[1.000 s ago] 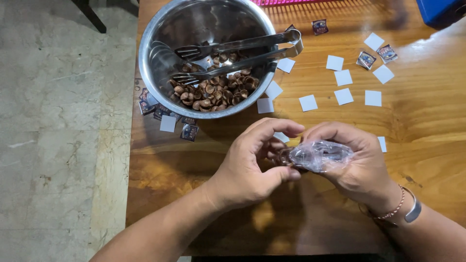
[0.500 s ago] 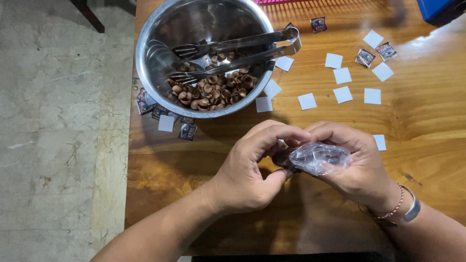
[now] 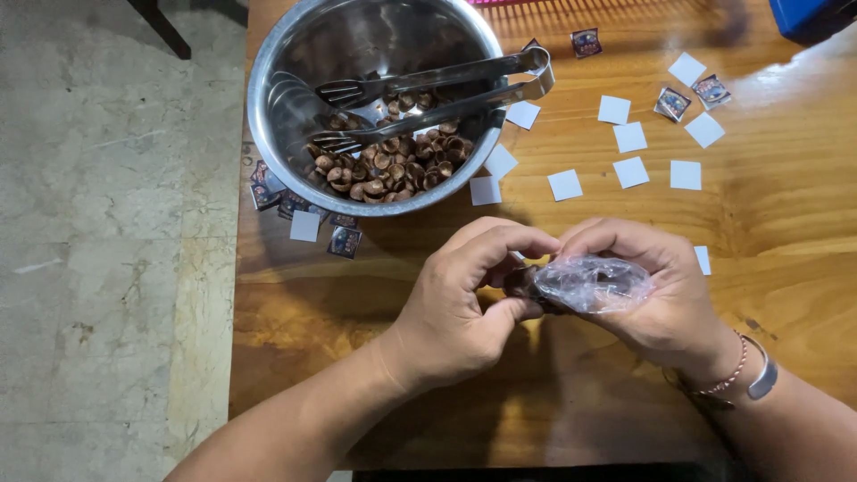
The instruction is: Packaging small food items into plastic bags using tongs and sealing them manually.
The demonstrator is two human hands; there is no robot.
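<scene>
Wooden table (image 3: 786,223) under everything, pale stone floor off its left edge.

Nearest: both hands meeting low over the wood. Right hand (image 3: 661,303) curled around a small clear bag (image 3: 594,284) with brown pieces inside, fingers arched over its top, thumb beneath, a beaded bracelet (image 3: 728,384) and a band at the wrist. Left hand (image 3: 464,308) pinching the bag's dark left end, forefinger bent over from above, thumb pressing from below, other fingers tucked. Both hands clenched on the bag, fingertips touching.

Just beyond the right knuckles, a white paper square (image 3: 703,260), half hidden. Farther past the fingertips, more white squares (image 3: 631,171) scattered, a few small printed cards (image 3: 671,104) among them.

Beyond the left fingers, a steel bowl (image 3: 277,80) holding brown cup-shaped pieces (image 3: 393,170) heaped at its near side. Metal tongs (image 3: 428,94) lying across the bowl, handle end over the right rim, tips resting above the pieces. More cards (image 3: 344,241) and squares tucked by the bowl's near-left edge.

Farthest, a pink tray edge (image 3: 518,4) and a blue box corner (image 3: 817,18).
</scene>
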